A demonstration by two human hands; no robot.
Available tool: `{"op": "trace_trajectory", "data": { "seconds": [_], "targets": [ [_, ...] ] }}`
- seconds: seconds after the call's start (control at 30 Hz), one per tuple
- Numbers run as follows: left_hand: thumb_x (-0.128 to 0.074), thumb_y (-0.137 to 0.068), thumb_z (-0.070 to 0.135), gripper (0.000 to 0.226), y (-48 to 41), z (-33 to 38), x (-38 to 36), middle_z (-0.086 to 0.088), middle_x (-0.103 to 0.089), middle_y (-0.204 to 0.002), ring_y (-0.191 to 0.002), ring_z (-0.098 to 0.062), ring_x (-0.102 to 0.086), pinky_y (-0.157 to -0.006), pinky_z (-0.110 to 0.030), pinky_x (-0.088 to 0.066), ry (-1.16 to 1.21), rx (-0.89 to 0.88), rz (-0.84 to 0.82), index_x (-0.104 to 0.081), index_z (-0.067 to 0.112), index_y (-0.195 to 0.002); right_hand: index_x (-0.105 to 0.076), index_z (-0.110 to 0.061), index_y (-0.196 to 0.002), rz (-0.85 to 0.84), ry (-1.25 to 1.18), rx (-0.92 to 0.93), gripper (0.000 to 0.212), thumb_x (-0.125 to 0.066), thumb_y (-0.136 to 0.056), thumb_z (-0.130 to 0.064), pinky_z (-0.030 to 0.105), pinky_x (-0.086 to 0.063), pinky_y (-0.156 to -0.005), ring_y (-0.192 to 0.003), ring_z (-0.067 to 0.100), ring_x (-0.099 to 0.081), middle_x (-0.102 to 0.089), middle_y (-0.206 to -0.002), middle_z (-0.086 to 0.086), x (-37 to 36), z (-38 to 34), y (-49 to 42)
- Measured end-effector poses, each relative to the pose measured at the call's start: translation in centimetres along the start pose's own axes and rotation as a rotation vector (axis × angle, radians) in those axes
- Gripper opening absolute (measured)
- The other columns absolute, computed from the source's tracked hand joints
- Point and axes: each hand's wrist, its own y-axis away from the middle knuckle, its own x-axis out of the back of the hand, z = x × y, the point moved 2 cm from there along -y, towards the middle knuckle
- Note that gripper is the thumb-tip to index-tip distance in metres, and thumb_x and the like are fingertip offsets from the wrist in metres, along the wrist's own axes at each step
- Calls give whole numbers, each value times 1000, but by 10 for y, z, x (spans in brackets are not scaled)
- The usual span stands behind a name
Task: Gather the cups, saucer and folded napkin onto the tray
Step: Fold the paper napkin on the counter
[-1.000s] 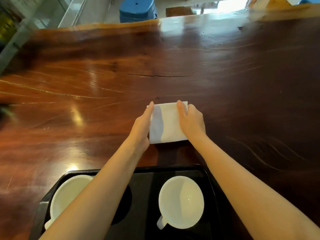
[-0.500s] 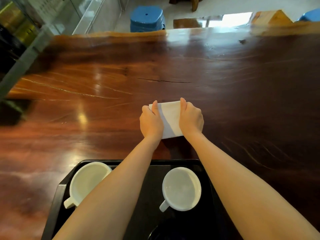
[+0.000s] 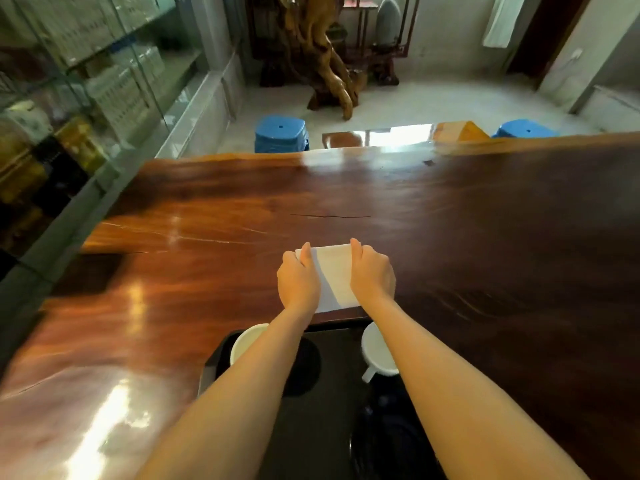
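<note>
A white folded napkin (image 3: 334,275) is held between both hands just beyond the far rim of the black tray (image 3: 332,410). My left hand (image 3: 298,282) grips its left edge and my right hand (image 3: 372,275) its right edge. On the tray stand two white cups: one (image 3: 244,344) at the far left, partly under my left forearm, and one (image 3: 375,351) at the far right with its handle toward me. A dark round saucer (image 3: 384,441) lies at the tray's near right, mostly hidden by my right forearm.
The tray rests on a long glossy dark wooden table (image 3: 485,237). Beyond the table's far edge are two blue stools (image 3: 280,133) (image 3: 523,128) and a carved wooden stump (image 3: 322,64). Glass display cabinets (image 3: 86,81) line the left side.
Both hands closed on the napkin's side edges and drew it nearer the tray. The head camera tilted up, bringing the room beyond the table into view.
</note>
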Motion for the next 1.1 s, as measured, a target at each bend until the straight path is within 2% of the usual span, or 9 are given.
{"op": "trace_trajectory", "data": {
  "seconds": [0.17, 0.33, 0.47, 0.57, 0.67, 0.73, 0.83, 0.97, 1.1],
  "targets": [
    [-33, -99, 42, 44, 42, -15, 69, -5, -54, -99, -87, -16, -52, -69, -26, -41, 11, -6, -20, -51, 5, -112, -63, -6, -104, -11, -15, -39, 58, -20, -100, -44, 33, -44, -71, -94, 32, -63, -67, -102, 15, -5, -29, 70],
    [-35, -99, 41, 45, 82, -61, 123, -5, -51, -90, -77, -17, -47, -53, -25, -32, -14, 24, -10, -52, -1, -106, -59, -7, -107, -106, 29, -51, 52, -21, -101, -41, 34, -43, -70, -90, 28, -60, -65, -102, 14, -31, -37, 143],
    [-39, -98, 38, 39, 116, -122, 137, -14, -60, -100, -81, -22, -51, -65, -31, -37, -29, 95, -64, -52, 2, -99, -56, -10, -98, -157, 24, -157, 45, -25, -100, -42, 37, -48, -75, -91, 28, -63, -62, -90, 9, -59, -11, 200],
    [-41, -98, 34, 34, 139, -158, 136, -11, -62, -107, -94, -23, -57, -72, -31, -40, -41, 153, -131, -56, 6, -111, -51, -8, -94, -166, 15, -261, 45, -25, -99, -43, 38, -48, -72, -83, 27, -61, -59, -85, 8, -75, 18, 228],
    [-42, -99, 20, 41, 152, -185, 127, -9, -51, -137, -129, -26, -46, -100, -36, -42, -54, 232, -167, -43, 7, -137, -51, -6, -98, -218, 17, -329, 44, -22, -100, -39, 36, -46, -73, -90, 30, -60, -63, -99, 15, -89, 38, 238],
    [-42, -97, 11, 53, 161, -197, 121, -7, -33, -153, -142, -23, -30, -116, -36, -26, -70, 256, -175, -26, 10, -148, -54, -4, -104, -266, 38, -341, 41, -22, -101, -30, 33, -42, -73, -98, 32, -60, -61, -108, 16, -98, 45, 244],
    [-41, -97, 6, 59, 171, -209, 118, -3, -22, -158, -146, -18, -19, -118, -31, -16, -77, 213, -157, -16, 13, -150, -55, -6, -115, -269, 33, -302, 36, -25, -101, -21, 31, -40, -76, -100, 28, -55, -53, -119, 15, -107, 54, 260],
    [-37, -97, 3, 60, 184, -220, 116, 0, -14, -160, -147, -13, -12, -115, -22, -9, -63, 67, -210, -11, 13, -151, -37, -10, -142, -241, 99, -250, 43, -31, -100, -14, 35, -40, -96, -122, 28, -41, -42, -136, 13, -110, 65, 269],
    [-37, -95, -1, 65, 193, -226, 114, -1, -7, -161, -147, -11, -6, -114, -19, -4, -87, 16, -211, -7, 11, -151, -39, -11, -141, -225, -85, -275, 42, -37, -99, -15, 31, -41, -98, -126, 23, -45, -42, -138, 8, -109, 71, 272]
  ]
}}
